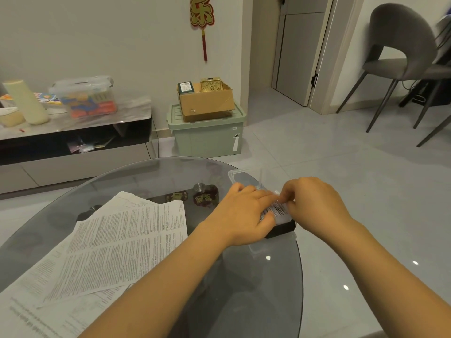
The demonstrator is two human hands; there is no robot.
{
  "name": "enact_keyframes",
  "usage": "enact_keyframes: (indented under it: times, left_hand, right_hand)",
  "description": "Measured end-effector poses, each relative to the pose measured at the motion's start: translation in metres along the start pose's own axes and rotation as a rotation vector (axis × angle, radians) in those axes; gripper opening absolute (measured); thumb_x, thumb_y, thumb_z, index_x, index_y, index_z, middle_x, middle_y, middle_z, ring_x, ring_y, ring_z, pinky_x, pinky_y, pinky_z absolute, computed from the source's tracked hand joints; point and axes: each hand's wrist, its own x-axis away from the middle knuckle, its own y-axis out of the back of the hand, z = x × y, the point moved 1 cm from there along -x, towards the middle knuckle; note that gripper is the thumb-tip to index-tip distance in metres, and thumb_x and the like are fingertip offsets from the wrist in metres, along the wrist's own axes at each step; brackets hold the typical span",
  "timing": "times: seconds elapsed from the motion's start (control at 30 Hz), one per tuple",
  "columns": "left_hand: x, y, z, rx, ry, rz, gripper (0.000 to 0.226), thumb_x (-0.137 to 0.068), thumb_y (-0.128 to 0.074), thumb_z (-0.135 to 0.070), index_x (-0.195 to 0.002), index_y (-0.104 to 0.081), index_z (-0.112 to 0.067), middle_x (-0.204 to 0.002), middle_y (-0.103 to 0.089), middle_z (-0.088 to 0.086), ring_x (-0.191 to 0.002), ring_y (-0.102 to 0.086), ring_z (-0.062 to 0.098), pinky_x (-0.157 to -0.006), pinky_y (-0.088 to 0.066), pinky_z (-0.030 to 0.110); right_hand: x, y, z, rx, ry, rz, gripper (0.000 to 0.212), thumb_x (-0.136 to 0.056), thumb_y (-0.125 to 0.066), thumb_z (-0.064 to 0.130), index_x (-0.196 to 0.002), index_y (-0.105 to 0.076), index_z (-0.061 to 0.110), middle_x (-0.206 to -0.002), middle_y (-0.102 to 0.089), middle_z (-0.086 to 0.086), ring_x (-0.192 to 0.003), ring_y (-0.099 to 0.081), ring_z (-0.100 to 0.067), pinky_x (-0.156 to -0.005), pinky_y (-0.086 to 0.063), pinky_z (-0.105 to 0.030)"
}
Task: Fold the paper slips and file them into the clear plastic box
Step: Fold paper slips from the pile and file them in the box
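**Both hands on the folded slip at the clear box**

While my head camera looks down over the round smoked-glass table (pixel 151 181), I see both hands meeting at its right edge. My left hand (pixel 240 215) lies palm down with fingers fairly straight, pressing on a small folded white paper slip with dark printed lines (pixel 277 211). My right hand (pixel 314 203) has its fingers curled and pinches the far end of that same slip. The slip sits over the clear plastic box (pixel 240 173), whose rounded rim shows just beyond the hands; whether the slip is already inside it I cannot tell. A dark block (pixel 280 229) shows just below the slip, under my hands.

To the left on the table lies a loose pile of large white printed paper sheets (pixel 117 242), overlapping one another, well apart from the box. Beyond the table, a green lidded storage bin (pixel 207 137) stands on the floor with a brown cardboard carton (pixel 207 101) on top.
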Motion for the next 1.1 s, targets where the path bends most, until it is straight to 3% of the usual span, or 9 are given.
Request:
enact_keyframes:
  times: [0.1,0.23,0.4,0.57,0.67,0.8,0.93,1.1]
  left_hand:
    - [0.000,0.001,-0.002,-0.023,-0.007,0.030,0.076,-0.077,-0.006,-0.049,-0.141,-0.040,-0.026,-0.147,-0.040,-0.007,-0.119,-0.041,0.013,-0.100,-0.021,0.033]
    - [-0.001,0.000,-0.010,-0.044,-0.039,0.073,0.073,-0.080,-0.008,-0.048,-0.138,-0.044,-0.026,-0.146,-0.041,-0.007,-0.114,-0.042,0.013,-0.096,-0.021,0.032]
    - [-0.004,-0.002,-0.012,-0.094,-0.044,0.097,0.070,-0.083,-0.008,-0.047,-0.135,-0.049,-0.026,-0.141,-0.046,-0.009,-0.110,-0.040,0.013,-0.094,-0.022,0.031]
    - [0.003,0.009,-0.016,-0.101,0.019,0.097,0.066,-0.084,-0.013,-0.047,-0.137,-0.047,-0.027,-0.146,-0.041,-0.007,-0.122,-0.034,0.012,-0.102,-0.020,0.033]
    - [0.014,0.017,-0.019,-0.098,0.079,0.051,0.061,-0.086,-0.019,-0.044,-0.139,-0.044,-0.027,-0.150,-0.035,-0.006,-0.129,-0.028,0.012,-0.105,-0.015,0.033]
    - [0.047,0.027,-0.024,-0.122,0.162,-0.060,0.066,-0.084,-0.012,-0.050,-0.138,-0.044,-0.028,-0.147,-0.039,-0.008,-0.127,-0.032,0.010,-0.103,-0.010,0.028]
    - [0.094,0.034,-0.032,-0.097,0.289,-0.207,0.060,-0.085,-0.018,-0.046,-0.131,-0.052,-0.025,-0.135,-0.050,-0.008,-0.123,-0.038,0.010,-0.102,-0.012,0.026]
    - [0.154,0.029,-0.034,-0.112,0.506,-0.261,0.047,-0.093,-0.029,-0.037,-0.134,-0.048,-0.026,-0.135,-0.048,-0.008,-0.124,-0.036,0.010,-0.105,-0.013,0.028]
  right_hand:
    - [0.006,0.000,-0.006,-0.173,-0.028,-0.015,0.028,-0.083,-0.053,0.000,-0.104,-0.063,0.017,-0.105,-0.060,-0.002,-0.090,-0.056,-0.019,-0.074,-0.047,-0.029]
    - [0.006,-0.001,-0.016,-0.310,-0.010,-0.010,0.031,-0.082,-0.055,-0.005,-0.106,-0.059,0.015,-0.101,-0.059,-0.001,-0.086,-0.053,-0.014,-0.072,-0.043,-0.023]
    - [0.006,-0.004,-0.017,-0.353,0.005,-0.016,0.029,-0.083,-0.054,-0.006,-0.103,-0.059,0.014,-0.098,-0.058,0.001,-0.088,-0.055,-0.013,-0.076,-0.046,-0.023]
    - [0.010,-0.003,-0.015,-0.408,0.031,-0.029,0.023,-0.083,-0.058,-0.001,-0.099,-0.062,0.015,-0.098,-0.063,-0.001,-0.089,-0.057,-0.014,-0.077,-0.047,-0.024]
    - [0.015,-0.002,-0.010,-0.410,0.068,-0.089,0.023,-0.083,-0.061,0.006,-0.102,-0.063,0.019,-0.100,-0.063,0.004,-0.094,-0.058,-0.015,-0.081,-0.049,-0.030]
    - [0.027,-0.001,0.008,-0.527,0.149,-0.123,0.023,-0.084,-0.062,0.010,-0.104,-0.065,0.020,-0.097,-0.066,0.005,-0.089,-0.058,-0.009,-0.080,-0.046,-0.022]
    - [0.044,-0.008,0.032,-0.598,0.229,-0.088,0.021,-0.084,-0.064,0.014,-0.104,-0.066,0.021,-0.092,-0.066,0.007,-0.085,-0.060,-0.008,-0.080,-0.050,-0.025]
    - [0.066,-0.030,0.067,-0.526,0.349,0.036,0.022,-0.086,-0.061,0.016,-0.107,-0.066,0.022,-0.096,-0.068,0.007,-0.092,-0.062,-0.011,-0.086,-0.050,-0.032]
